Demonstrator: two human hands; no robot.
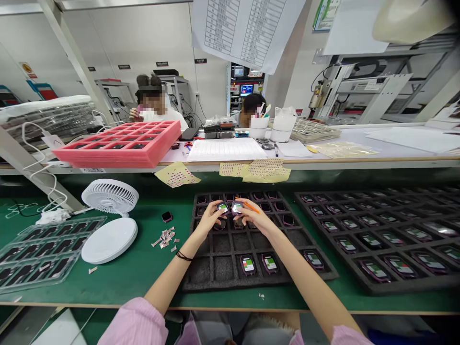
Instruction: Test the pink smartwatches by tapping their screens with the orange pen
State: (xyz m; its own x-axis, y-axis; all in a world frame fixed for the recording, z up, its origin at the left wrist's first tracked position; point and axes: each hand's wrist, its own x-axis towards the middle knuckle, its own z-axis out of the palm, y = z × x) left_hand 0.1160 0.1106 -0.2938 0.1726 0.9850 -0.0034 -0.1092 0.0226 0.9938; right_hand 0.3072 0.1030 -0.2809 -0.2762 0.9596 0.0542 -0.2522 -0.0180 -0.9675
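Note:
Over the black foam tray (223, 242), my left hand (208, 219) is closed on a smartwatch (223, 207) with a lit screen. Close beside it, my right hand (257, 218) pinches a second lit smartwatch (236, 207). A thin orange stick, perhaps a pen (250, 206), is also tucked in my right fingers. Below my hands, smartwatches with lit screens, such as one watch (247, 264), lie in the tray's front compartments. Dark-screened watches, such as one at the right (288, 219), fill several rear compartments. My fingers partly cover the middle rows.
A second foam tray (359, 278) of watches lies at right. Left are a white fan (109, 242), a clear plastic tray (46, 254), a loose watch (167, 216) and small scraps (166, 237). A raised shelf holds a pink foam tray (143, 155); two people sit beyond.

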